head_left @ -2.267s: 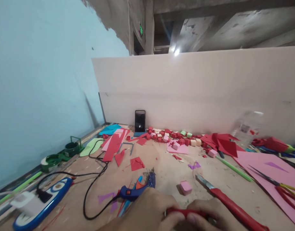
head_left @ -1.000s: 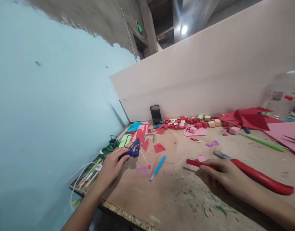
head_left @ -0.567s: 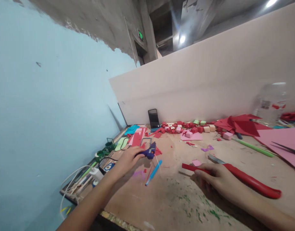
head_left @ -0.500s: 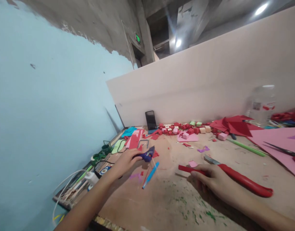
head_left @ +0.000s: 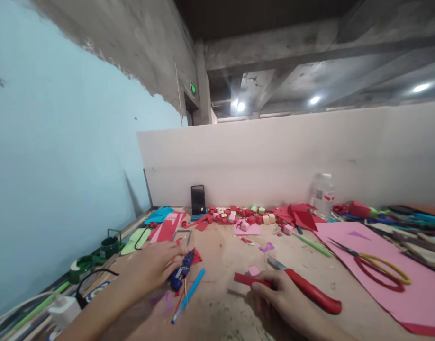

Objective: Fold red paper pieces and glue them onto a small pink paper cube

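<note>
My left hand (head_left: 155, 267) is closed at a small dark-blue hot glue gun (head_left: 184, 270), low over the table. My fingers meet its near side; motion blur and the hand hide part of the grip. A blue pen (head_left: 194, 286) lies just right of the gun. In my right hand (head_left: 274, 293) a narrow red paper strip (head_left: 248, 279) is pinched between thumb and fingers, its free end pointing left. Beside that hand lie a red-handled utility knife (head_left: 312, 291) and a small pink paper piece (head_left: 253, 270).
Several small paper cubes (head_left: 251, 220) line the back beneath a white partition (head_left: 246, 166). A phone (head_left: 198, 200) leans there. At right are a plastic bottle (head_left: 324, 194), pink paper (head_left: 391, 265) and scissors (head_left: 377, 270). A white plug (head_left: 64, 310) with cables sits left.
The view has swung right and levelled, so things appear further left and lower. The glue gun has turned slightly beside my left hand. My right hand keeps the red strip.
</note>
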`<action>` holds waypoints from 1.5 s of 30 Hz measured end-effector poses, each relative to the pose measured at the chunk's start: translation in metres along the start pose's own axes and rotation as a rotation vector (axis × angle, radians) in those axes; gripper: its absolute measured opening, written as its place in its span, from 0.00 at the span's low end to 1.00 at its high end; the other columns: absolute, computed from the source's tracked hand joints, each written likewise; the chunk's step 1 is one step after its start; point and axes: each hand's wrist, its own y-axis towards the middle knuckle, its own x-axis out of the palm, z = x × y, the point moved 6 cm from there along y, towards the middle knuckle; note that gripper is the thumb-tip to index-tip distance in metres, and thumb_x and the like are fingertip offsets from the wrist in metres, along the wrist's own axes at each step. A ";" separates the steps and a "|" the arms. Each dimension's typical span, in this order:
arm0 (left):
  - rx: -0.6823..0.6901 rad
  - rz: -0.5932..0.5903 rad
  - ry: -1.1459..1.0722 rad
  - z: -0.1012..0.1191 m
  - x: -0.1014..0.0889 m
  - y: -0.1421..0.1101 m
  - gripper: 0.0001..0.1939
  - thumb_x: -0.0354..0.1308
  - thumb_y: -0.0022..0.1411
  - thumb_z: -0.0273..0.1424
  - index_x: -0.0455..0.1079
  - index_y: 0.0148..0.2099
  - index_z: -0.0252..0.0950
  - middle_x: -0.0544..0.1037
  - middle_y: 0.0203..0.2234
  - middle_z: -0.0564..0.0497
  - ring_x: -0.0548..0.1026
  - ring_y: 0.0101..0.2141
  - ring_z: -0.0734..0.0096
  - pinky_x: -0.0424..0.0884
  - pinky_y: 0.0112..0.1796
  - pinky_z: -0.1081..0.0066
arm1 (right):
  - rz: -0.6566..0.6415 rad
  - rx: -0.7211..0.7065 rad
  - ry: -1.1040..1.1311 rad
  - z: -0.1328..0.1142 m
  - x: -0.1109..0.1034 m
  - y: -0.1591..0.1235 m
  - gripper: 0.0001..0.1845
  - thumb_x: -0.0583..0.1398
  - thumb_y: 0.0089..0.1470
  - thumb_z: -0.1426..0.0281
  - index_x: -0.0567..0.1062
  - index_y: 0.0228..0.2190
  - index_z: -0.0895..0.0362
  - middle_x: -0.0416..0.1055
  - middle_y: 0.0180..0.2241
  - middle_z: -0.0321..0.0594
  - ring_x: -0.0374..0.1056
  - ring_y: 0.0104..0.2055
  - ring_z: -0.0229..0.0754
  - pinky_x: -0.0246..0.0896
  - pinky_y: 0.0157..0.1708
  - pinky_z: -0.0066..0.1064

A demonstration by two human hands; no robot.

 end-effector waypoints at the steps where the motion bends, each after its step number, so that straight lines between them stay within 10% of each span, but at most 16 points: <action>1: 0.015 0.006 -0.028 0.015 0.002 0.003 0.11 0.57 0.66 0.35 0.82 0.43 0.42 0.86 0.42 0.47 0.81 0.45 0.55 0.73 0.47 0.64 | -0.010 0.010 -0.013 -0.001 0.001 -0.002 0.17 0.66 0.56 0.59 0.75 0.23 0.58 0.74 0.20 0.40 0.70 0.24 0.42 0.59 0.24 0.29; 8: 0.152 -0.034 -0.438 0.122 0.060 0.020 0.17 0.63 0.67 0.40 0.80 0.54 0.40 0.84 0.48 0.45 0.79 0.49 0.54 0.70 0.52 0.62 | -0.158 -0.021 -0.124 -0.011 0.014 -0.016 0.27 0.62 0.59 0.49 0.77 0.21 0.58 0.74 0.19 0.39 0.68 0.22 0.40 0.60 0.26 0.30; 14: -0.021 -0.250 -0.713 0.114 0.108 0.016 0.15 0.57 0.67 0.33 0.82 0.33 0.34 0.81 0.25 0.51 0.75 0.27 0.69 0.66 0.32 0.73 | -0.175 0.026 -0.126 -0.005 0.012 -0.015 0.20 0.63 0.59 0.55 0.81 0.25 0.58 0.77 0.21 0.39 0.70 0.21 0.40 0.62 0.24 0.30; 45: -0.114 -0.084 -0.997 0.105 0.105 0.020 0.08 0.63 0.62 0.31 0.83 0.38 0.34 0.84 0.31 0.51 0.77 0.32 0.69 0.71 0.36 0.72 | -0.076 0.069 -0.089 0.002 -0.008 -0.008 0.20 0.66 0.59 0.55 0.85 0.43 0.58 0.76 0.22 0.36 0.70 0.23 0.39 0.66 0.28 0.32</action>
